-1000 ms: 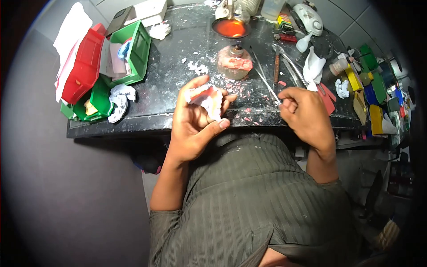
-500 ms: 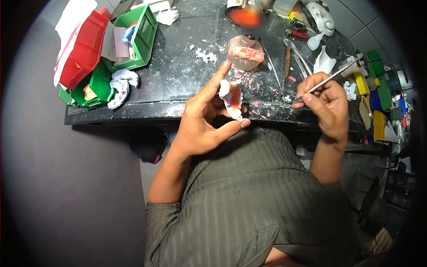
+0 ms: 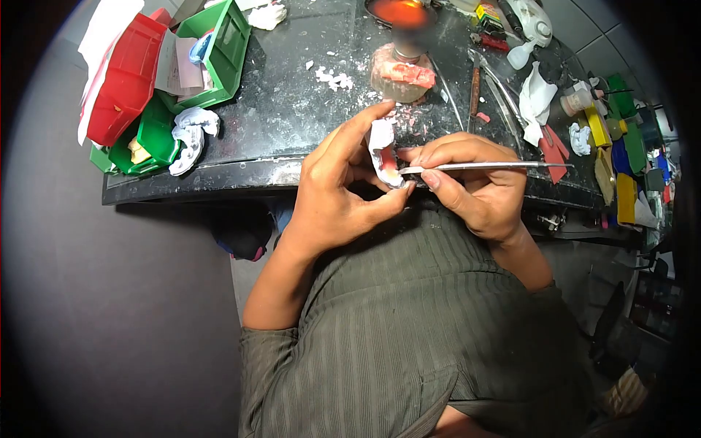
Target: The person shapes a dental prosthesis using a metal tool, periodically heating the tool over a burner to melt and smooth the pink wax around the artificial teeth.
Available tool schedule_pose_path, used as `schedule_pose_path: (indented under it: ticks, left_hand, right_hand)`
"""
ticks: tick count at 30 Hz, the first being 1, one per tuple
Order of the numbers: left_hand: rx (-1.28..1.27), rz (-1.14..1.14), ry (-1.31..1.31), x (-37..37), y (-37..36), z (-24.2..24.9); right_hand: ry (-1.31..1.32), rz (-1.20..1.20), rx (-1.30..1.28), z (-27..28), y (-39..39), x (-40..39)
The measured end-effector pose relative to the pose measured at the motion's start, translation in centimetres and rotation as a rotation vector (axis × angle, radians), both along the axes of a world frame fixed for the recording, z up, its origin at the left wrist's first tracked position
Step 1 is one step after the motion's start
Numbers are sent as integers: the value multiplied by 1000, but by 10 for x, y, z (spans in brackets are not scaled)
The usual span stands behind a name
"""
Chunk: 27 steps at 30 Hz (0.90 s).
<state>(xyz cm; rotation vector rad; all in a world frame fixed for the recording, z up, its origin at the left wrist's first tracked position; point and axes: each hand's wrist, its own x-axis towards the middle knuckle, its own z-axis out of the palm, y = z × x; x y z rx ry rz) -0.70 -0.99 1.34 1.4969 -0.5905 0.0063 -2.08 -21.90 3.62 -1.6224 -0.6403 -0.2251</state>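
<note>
My left hand (image 3: 332,186) holds a white plaster dental model (image 3: 380,139) between thumb and fingers, just above the table's front edge. Pink wax (image 3: 388,159) lines the model's side that faces right. In my right hand (image 3: 478,186) is a thin metal wax carver (image 3: 496,166), gripped near its working end. Its left tip meets the lower part of the model, while the other end points right. Behind the hands stands a glass burner (image 3: 394,86) with a lump of pink wax (image 3: 409,74) on it.
A dark round pan (image 3: 376,10) with glowing orange contents is at the back. Green bins (image 3: 230,55), a red bin (image 3: 131,80) and another plaster model (image 3: 191,139) stand left. On the right lie a brown-handled knife (image 3: 475,87), red wax sheets (image 3: 555,152) and white paper (image 3: 535,98).
My right hand has moved left with the carver, bringing its tip onto the model. The model has turned slightly in my left hand. Red wax sheets now show on the right.
</note>
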Motion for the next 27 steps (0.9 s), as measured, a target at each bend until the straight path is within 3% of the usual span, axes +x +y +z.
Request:
schedule_pose_path:
  ticks: [4,7,9,12,16,19,27]
  left_hand:
    - [69,91,-70,-1,-2,-2]
    - [142,12,-140,3,4,1]
    - [146,-5,-144,5,6,2]
    - [152,-40,-137,7,12,1]
    - [122,-40,-179,9,9,-2]
    - [106,-19,-167,8,8,-4]
    - [201,-26,-174,7,10,3]
  right_hand:
    - [30,-37,42,3,4,-5]
    - [191,8,135,6,3,-6]
    - [-32,32,-130,6,-3,-1]
    - [-155,34,-202,4,-4,2]
    - [-105,-3,-192,-1,-2,3]
    - [48,13,13,-11,7,-1]
    - [-90,36,-194,-1,4,-4]
